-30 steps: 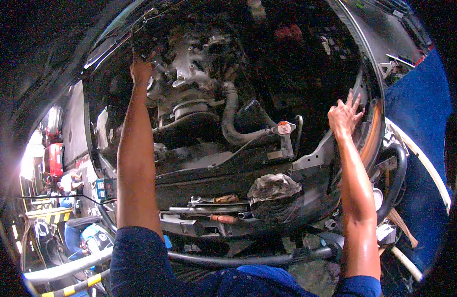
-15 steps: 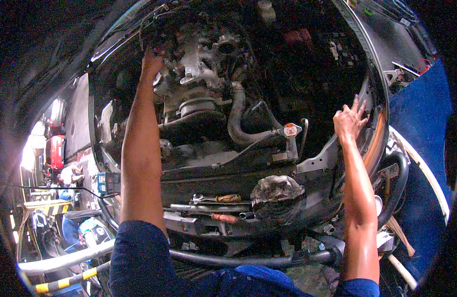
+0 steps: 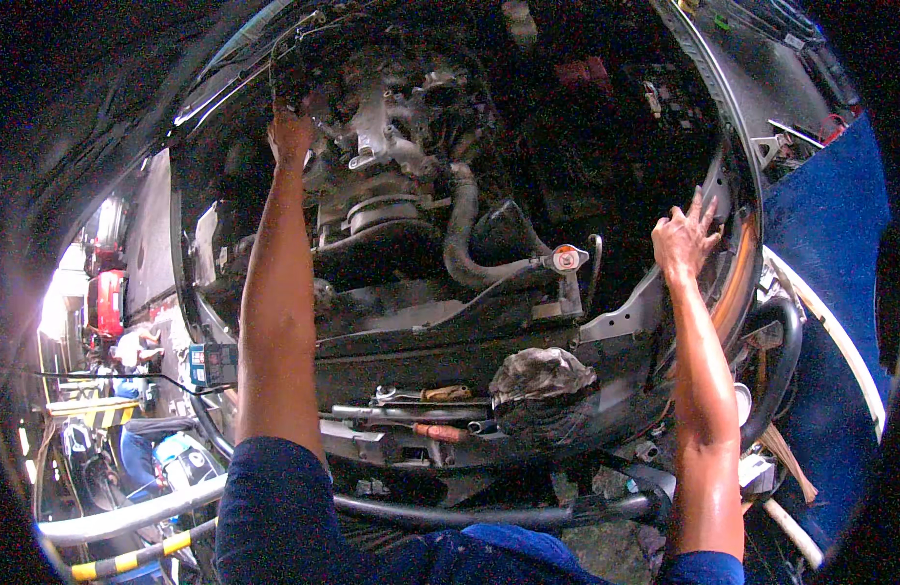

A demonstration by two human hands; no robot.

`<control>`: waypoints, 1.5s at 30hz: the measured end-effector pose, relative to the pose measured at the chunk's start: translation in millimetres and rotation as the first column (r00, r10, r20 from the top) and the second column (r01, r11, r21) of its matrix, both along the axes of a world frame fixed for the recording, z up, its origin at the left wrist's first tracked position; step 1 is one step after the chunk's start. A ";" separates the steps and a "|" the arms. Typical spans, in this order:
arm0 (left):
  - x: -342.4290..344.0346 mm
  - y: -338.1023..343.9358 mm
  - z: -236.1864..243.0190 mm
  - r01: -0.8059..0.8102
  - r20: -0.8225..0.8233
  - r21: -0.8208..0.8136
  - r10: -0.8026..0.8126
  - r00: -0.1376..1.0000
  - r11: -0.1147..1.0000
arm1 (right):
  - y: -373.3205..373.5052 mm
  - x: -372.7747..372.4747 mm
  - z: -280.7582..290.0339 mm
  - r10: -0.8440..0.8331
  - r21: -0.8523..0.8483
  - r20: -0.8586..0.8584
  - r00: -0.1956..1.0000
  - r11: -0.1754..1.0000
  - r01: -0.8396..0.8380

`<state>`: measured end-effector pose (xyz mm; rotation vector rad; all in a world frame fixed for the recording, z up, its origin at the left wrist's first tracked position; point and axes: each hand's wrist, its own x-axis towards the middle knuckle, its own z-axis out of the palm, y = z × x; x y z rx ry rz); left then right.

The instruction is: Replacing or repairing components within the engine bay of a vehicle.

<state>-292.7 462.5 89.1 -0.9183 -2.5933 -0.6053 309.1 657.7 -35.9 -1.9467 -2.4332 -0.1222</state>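
My left hand (image 3: 292, 129) reaches deep into the car's engine bay, at the far left of the metal engine (image 3: 380, 127). Shadow hides its fingers, so whatever they touch is not visible. On the right, my right hand (image 3: 684, 237) rests with fingers spread on the inner edge of the bay, beside the fender (image 3: 738, 278), holding nothing. Between my arms, a thick grey hose (image 3: 462, 229) bends toward the radiator, which carries a cap (image 3: 566, 257) with an orange label.
Along the front panel lie an orange-handled tool (image 3: 440, 432), a metal wrench (image 3: 385, 395), several other tools and a crumpled dirty cloth (image 3: 543, 373). A dark bumper bar (image 3: 460, 512) runs across the front. Blue sheeting (image 3: 825, 234) hangs right; a silver rail (image 3: 128, 512) stands left.
My left hand has shifted slightly back toward me and left, its wrist turned and fingers now darker. My right hand stays on the bay's edge. The view has moved a little.
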 end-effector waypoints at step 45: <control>-28.9 -13.2 -76.2 0.206 -0.059 -0.310 -0.235 0.970 0.928 | 0.6 1.0 -1.8 0.037 0.052 -0.041 0.998 0.998 -0.035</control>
